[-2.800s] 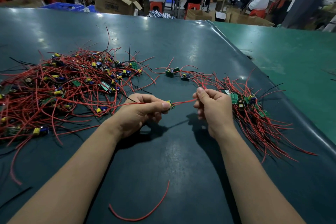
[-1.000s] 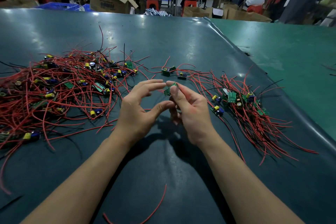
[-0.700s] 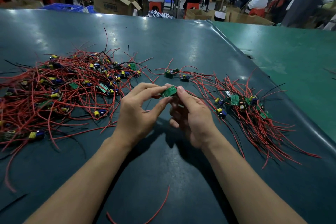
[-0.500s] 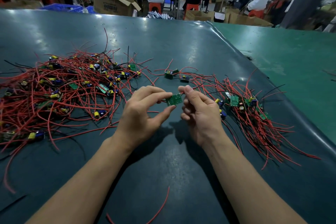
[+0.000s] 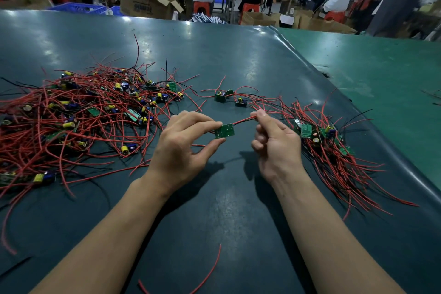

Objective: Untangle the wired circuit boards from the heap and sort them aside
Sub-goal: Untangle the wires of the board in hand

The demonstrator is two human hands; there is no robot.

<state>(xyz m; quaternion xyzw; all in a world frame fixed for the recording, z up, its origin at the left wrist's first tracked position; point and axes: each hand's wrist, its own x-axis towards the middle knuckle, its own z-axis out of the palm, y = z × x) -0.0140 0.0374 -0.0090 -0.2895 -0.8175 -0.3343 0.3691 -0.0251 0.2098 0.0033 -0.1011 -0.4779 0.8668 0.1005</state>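
Left hand (image 5: 181, 148) pinching circuit board (image 5: 224, 131), right hand (image 5: 274, 141) pinching its red wire (image 5: 243, 121), bare mat (image 5: 226, 210) below

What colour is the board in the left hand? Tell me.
Green, with small pale solder dots: the board pinched by the left hand, seen in the head view.

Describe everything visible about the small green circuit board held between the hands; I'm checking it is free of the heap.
The small green circuit board is a flat rectangle, its plain green face with pale solder dots toward the camera. The left hand pinches it between fingertips and thumb, above the dark table mat. Red wires run from its upper right corner to the right hand, which pinches them. It touches neither pile.
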